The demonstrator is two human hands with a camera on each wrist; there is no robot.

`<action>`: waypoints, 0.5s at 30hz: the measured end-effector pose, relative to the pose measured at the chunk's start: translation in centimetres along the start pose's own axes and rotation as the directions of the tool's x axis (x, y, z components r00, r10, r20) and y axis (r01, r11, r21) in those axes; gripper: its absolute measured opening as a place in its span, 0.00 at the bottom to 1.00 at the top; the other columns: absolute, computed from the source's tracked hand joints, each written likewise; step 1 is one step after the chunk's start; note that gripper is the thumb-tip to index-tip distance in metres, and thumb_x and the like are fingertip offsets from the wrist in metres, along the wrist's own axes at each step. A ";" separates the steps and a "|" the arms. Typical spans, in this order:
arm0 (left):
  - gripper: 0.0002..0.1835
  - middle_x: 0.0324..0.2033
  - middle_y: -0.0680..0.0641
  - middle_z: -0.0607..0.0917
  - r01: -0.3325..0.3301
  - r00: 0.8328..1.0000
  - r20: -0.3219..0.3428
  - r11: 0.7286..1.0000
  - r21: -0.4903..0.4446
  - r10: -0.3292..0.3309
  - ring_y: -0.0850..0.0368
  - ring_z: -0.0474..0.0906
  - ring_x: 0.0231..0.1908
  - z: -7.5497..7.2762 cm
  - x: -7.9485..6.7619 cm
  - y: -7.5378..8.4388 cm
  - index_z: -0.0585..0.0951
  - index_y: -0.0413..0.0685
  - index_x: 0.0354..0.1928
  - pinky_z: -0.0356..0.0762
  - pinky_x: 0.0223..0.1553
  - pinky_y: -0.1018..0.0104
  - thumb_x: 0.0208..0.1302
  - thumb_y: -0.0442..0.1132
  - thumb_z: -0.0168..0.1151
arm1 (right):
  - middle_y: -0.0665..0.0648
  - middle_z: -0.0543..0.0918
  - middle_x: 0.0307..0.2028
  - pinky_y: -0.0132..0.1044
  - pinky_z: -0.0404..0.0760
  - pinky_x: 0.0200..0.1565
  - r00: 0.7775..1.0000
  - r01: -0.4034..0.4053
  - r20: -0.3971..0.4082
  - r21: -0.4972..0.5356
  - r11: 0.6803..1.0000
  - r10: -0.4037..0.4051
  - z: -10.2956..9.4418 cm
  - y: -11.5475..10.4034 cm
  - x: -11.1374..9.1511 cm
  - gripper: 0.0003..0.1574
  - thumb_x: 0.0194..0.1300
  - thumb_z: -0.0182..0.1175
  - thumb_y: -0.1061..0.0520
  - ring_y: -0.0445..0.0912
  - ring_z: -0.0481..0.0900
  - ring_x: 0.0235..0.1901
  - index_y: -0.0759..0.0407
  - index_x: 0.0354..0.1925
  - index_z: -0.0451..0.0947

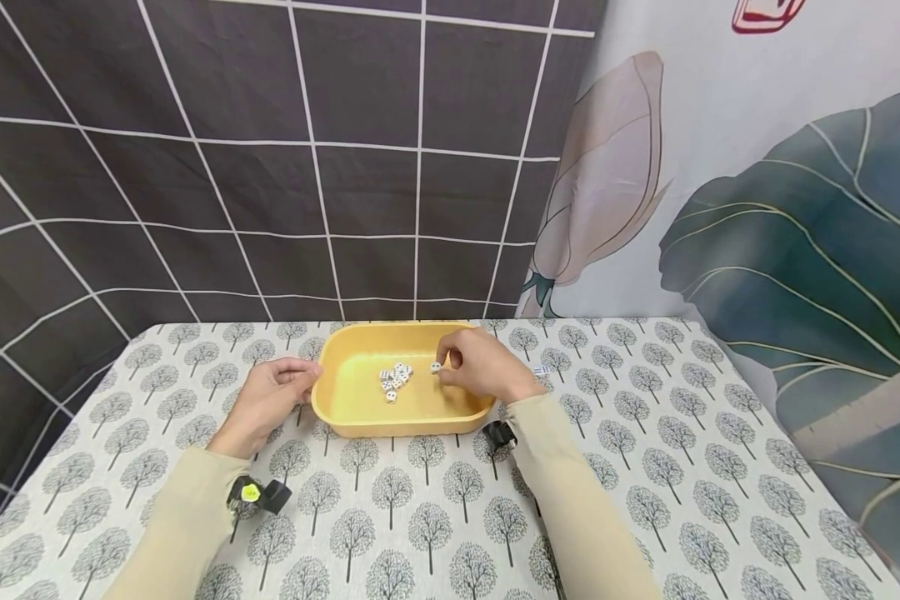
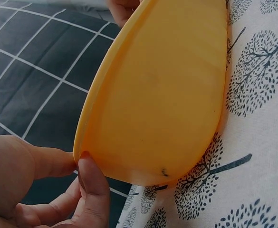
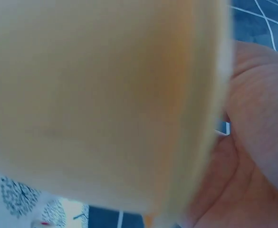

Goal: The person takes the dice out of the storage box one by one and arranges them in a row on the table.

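A yellow plastic basin (image 1: 360,427) stands on the table. Several white dice with dark pips (image 1: 396,379) lie in a loose cluster on its floor. My left hand (image 1: 273,396) pinches the basin's left rim; the left wrist view shows the thumb (image 2: 92,178) on the near side of the edge. Over the basin's right part, my right hand (image 1: 480,362) holds one white die (image 1: 436,367) at the fingertips. In the right wrist view the basin's blurred outer wall (image 3: 91,104) hides the fingertips, and only part of the hand (image 3: 262,109) shows.
A few more dice (image 1: 542,370) lie on the tablecloth just right of the basin, near my right wrist. The cloth (image 1: 360,508) is white with a dark tree print. Behind the table hang a dark gridded cloth (image 1: 367,192) and a flower-patterned curtain (image 1: 615,208).
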State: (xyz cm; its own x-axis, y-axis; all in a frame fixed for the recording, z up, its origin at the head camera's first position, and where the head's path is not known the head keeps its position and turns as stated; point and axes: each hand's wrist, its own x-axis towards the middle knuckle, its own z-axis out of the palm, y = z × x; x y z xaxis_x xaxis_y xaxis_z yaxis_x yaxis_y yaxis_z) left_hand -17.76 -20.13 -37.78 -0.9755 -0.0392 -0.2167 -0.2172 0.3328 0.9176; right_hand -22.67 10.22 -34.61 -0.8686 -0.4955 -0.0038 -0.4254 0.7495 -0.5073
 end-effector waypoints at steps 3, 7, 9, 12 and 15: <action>0.21 0.38 0.52 0.86 -0.006 1.000 -0.001 1.000 0.003 0.006 0.66 0.80 0.33 0.0 -0.1 0.0 0.75 0.32 0.61 0.85 0.41 0.73 0.75 0.41 0.59 | 0.49 0.72 0.23 0.30 0.68 0.31 1.000 0.016 -0.013 -0.012 1.000 -0.016 -0.5 0.2 -0.2 0.06 0.61 0.72 0.59 0.42 0.69 0.27 0.57 0.36 0.84; 0.21 0.38 0.51 0.86 -0.014 1.000 -0.001 1.000 0.008 0.014 0.67 0.80 0.33 -0.1 -0.1 0.0 0.75 0.32 0.60 0.85 0.41 0.73 0.75 0.41 0.58 | 0.50 0.73 0.23 0.30 0.69 0.31 0.999 0.029 -0.033 -0.005 1.000 -0.029 -1.3 0.6 -0.5 0.06 0.60 0.71 0.60 0.42 0.70 0.27 0.57 0.37 0.84; 0.21 0.39 0.51 0.86 -0.014 1.000 -0.001 1.000 0.012 0.014 0.67 0.80 0.33 -0.1 0.0 0.1 0.75 0.32 0.61 0.85 0.42 0.73 0.75 0.41 0.58 | 0.50 0.73 0.23 0.30 0.69 0.31 0.998 0.033 -0.045 0.005 0.999 -0.033 -1.6 0.9 -0.7 0.06 0.60 0.71 0.61 0.42 0.70 0.27 0.58 0.37 0.84; 0.20 0.39 0.50 0.86 -0.009 1.000 -0.003 1.000 0.015 0.009 0.66 0.80 0.34 -0.1 0.1 0.1 0.75 0.32 0.60 0.85 0.42 0.73 0.75 0.41 0.58 | 0.50 0.73 0.23 0.30 0.70 0.31 0.997 0.035 -0.065 0.011 0.999 -0.034 -2.1 1.5 -1.0 0.06 0.60 0.71 0.62 0.42 0.70 0.26 0.58 0.38 0.84; 0.20 0.39 0.51 0.86 -0.008 1.000 -0.002 1.000 0.014 0.008 0.66 0.81 0.34 -0.1 0.1 0.0 0.75 0.32 0.60 0.85 0.42 0.72 0.75 0.41 0.58 | 0.50 0.73 0.22 0.31 0.70 0.31 0.996 0.029 -0.086 0.005 1.000 -0.029 -2.6 2.0 -1.3 0.06 0.60 0.69 0.62 0.42 0.70 0.26 0.58 0.38 0.84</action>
State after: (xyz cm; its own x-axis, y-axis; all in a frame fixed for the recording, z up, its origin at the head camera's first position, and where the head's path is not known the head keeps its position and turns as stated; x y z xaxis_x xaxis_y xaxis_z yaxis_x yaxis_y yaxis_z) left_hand -17.88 -20.25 -37.76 -0.9773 -0.0386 -0.2084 -0.2087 0.3466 0.9145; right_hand -23.09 13.50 -33.39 -0.8747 -0.4772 0.0848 -0.4492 0.7324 -0.5117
